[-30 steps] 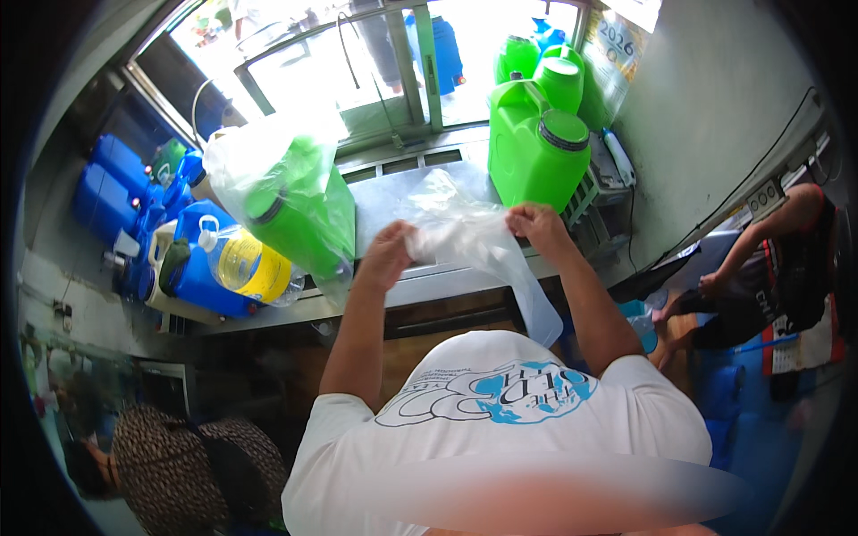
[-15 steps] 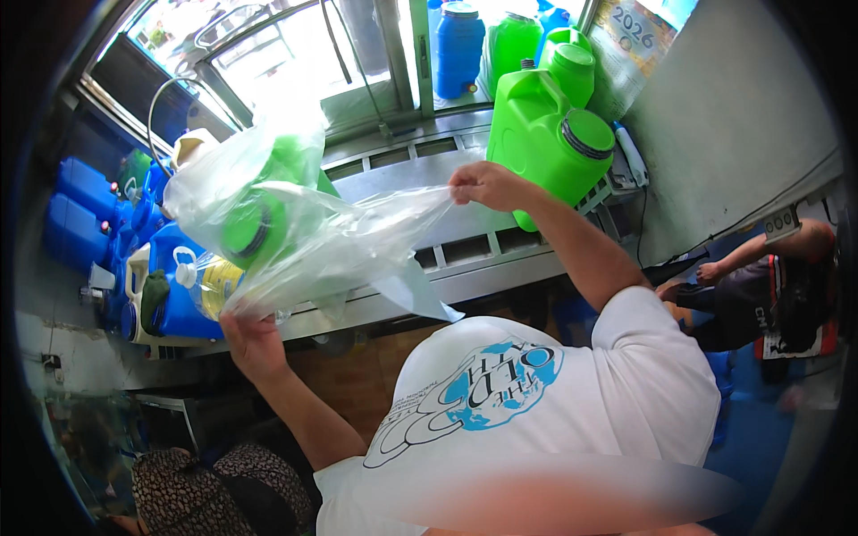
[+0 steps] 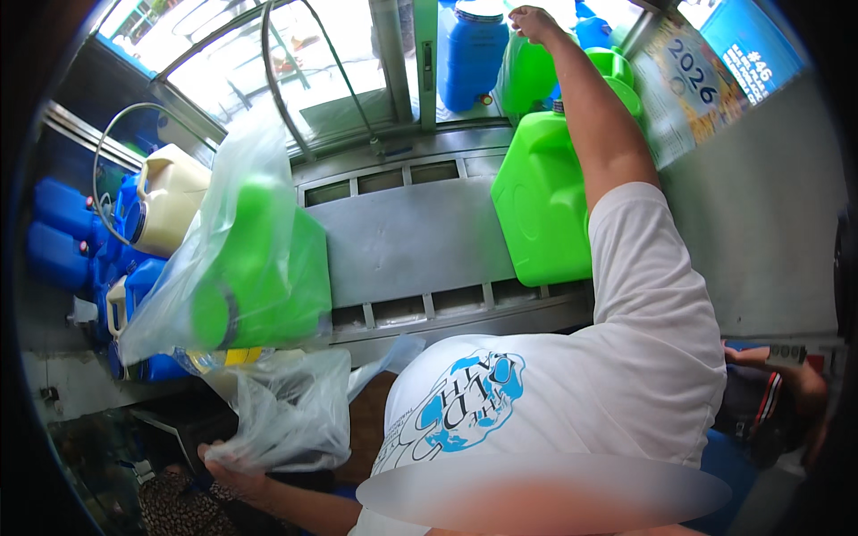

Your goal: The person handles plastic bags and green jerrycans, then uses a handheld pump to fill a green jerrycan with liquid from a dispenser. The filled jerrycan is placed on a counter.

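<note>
My left hand [image 3: 231, 466], low at the left, is closed on a crumpled clear plastic bag [image 3: 299, 415]. Another sheet of clear plastic [image 3: 255, 152] drapes over a green jug [image 3: 308, 268] lying tilted on the left of the metal counter; whether the two pieces join I cannot tell. Stretched far forward, my right hand [image 3: 534, 24] has its fingers curled at the top of a plastic-covered green container [image 3: 527, 76] by the window. What its fingertips pinch is too small to make out. A second green jug [image 3: 541, 196] stands below my right forearm.
The metal counter [image 3: 411, 237] has slotted edges. Cream jugs [image 3: 174, 196] and blue jugs [image 3: 58, 255] crowd the left end. A blue container [image 3: 471, 58] stands at the window. A calendar [image 3: 684, 89] hangs on the right wall. Another person's arm [image 3: 751, 357] shows at the right.
My right hand has let go of the stretched plastic bag and moved up and away to the window. My left hand has dropped lower with the bag, which now hangs bunched.
</note>
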{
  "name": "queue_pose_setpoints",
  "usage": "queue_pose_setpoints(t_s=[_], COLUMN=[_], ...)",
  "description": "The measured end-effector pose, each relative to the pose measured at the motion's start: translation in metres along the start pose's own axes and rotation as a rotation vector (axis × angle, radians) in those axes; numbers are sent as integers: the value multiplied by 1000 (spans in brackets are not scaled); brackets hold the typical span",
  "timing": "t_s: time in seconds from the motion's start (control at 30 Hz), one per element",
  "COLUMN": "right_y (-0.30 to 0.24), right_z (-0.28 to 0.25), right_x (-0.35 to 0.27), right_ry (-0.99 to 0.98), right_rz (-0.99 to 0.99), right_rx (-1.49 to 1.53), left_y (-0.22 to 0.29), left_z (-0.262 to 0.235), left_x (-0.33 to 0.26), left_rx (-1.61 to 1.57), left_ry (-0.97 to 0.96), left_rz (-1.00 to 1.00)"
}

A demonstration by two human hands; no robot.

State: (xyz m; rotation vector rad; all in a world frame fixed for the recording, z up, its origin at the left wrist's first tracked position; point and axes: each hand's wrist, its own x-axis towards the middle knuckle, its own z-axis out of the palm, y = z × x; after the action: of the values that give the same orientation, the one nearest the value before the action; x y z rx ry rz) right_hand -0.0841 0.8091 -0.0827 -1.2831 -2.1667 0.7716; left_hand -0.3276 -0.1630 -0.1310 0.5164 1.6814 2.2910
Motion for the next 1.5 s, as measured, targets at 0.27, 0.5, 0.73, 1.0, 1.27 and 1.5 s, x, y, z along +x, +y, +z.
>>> queue_pose_setpoints(t_s=[0.27, 0.5, 0.73, 1.0, 1.27, 1.5], right_y=[10, 8, -17, -75, -149, -186], right_z=[43, 85, 84, 66, 82, 96], right_x=[103, 150, 133, 13, -123, -258], right_ry=[-18, -44, 12, 45, -10, -63], right_rz=[39, 92, 115, 276, 410, 391], right_rx=[-319, -527, -638, -660, -700, -743], left_y=[17, 12, 10, -49, -116, -174], left_z=[-28, -25, -66, -127, -142, -236], left_x=[-38, -84, -103, -133, -172, -209], left_rx=[1034, 834, 674, 346, 28, -99], left_ry=[-36, -120, -236, 161, 779, 739], left_rz=[89, -467, -514, -377, -586, -687])
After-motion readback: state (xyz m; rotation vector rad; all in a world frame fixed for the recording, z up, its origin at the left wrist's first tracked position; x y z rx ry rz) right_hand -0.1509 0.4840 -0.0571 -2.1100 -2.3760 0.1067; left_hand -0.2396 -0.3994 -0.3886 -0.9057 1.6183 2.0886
